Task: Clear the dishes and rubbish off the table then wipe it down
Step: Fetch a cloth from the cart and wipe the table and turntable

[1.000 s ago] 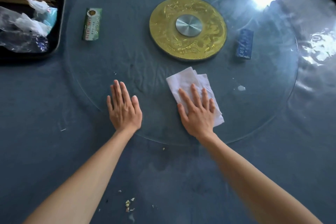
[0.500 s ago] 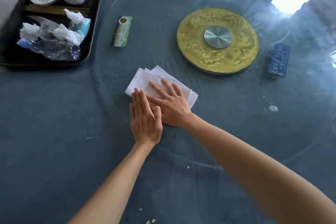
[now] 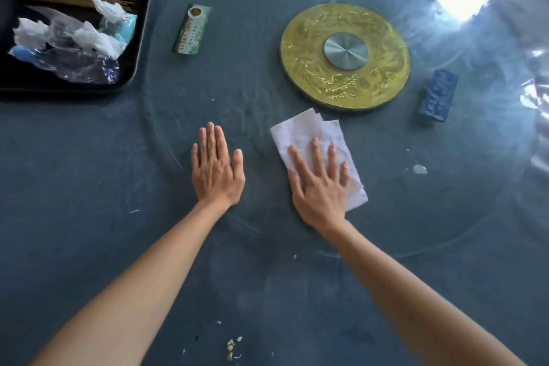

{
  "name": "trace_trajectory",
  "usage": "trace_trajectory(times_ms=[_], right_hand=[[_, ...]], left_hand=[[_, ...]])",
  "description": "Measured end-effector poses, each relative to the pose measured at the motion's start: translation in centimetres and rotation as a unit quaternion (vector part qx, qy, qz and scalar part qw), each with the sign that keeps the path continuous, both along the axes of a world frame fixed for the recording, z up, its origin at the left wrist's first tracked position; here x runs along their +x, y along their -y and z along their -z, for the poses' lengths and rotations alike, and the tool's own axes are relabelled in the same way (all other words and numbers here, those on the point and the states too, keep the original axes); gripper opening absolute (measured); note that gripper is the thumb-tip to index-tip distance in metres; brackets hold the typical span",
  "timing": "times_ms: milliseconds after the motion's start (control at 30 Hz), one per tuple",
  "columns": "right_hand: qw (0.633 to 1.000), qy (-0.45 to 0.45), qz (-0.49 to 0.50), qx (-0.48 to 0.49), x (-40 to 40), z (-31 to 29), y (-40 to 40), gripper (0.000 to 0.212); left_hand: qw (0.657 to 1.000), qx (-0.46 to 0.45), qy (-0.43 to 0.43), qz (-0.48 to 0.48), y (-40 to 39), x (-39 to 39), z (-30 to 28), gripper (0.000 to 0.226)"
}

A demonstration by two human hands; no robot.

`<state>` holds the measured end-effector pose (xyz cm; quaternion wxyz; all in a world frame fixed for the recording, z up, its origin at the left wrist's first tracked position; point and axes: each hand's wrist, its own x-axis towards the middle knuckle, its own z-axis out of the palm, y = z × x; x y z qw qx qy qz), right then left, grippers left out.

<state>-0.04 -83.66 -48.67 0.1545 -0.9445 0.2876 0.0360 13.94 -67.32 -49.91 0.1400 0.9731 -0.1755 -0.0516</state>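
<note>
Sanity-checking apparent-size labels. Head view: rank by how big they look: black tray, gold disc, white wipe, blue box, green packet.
1. black tray, though partly cut off by the frame edge
2. gold disc, close to the tray, so the top two are unsure
3. white wipe, partly under the right hand
4. green packet and blue box: look alike, no ranking

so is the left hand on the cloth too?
No, the left hand lies flat on bare glass, apart from the white cloth under the right hand.
</note>
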Motion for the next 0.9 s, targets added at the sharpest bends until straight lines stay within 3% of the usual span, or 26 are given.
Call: trace_trajectory(times_ms=[133,233,367,500,567,733,833,900], right_hand=[[0.964,0.040,-0.261,-0.040,-6.7,0.3,-0.7,0.048],[0.936,0.051,-0.343,-0.056,-8.0,-0.1,3.6,0.047],[0.965,0.022,-0.252,-0.073,-5.7,-0.8,8.1,0.047],[0.989,-0.013,-0.139,-0.049,-0.8,-1.2,10.2,0.050],[0.993,-0.026,-0.114,-0.027,1.5,-1.5,12.3,0.050],[0.998,-0.054,0.035,-0.005,0.8,-1.9,18.3,0.050],[0.991,-0.060,0.121,0.016,-3.0,-1.5,17.1,0.051],[0.991,-0.054,0.121,0.013,-5.4,-1.0,13.6,0.052]], left_hand=[[1.000,0.002,-0.010,0.028,-0.9,1.9,-0.4,0.072],[0.999,0.012,-0.009,0.047,-1.3,3.0,-0.8,0.067],[1.000,-0.016,0.024,0.009,0.9,0.2,-2.4,0.059],[0.991,-0.114,-0.073,0.001,7.0,-9.9,-3.4,0.067],[0.990,-0.099,-0.096,-0.018,9.1,-13.8,-2.8,0.069],[0.999,-0.029,-0.032,-0.022,9.4,-14.2,-0.9,0.065],[1.000,-0.018,-0.014,-0.004,8.7,-13.2,-0.3,0.064],[1.000,-0.013,-0.009,0.006,7.9,-12.1,-0.1,0.064]])
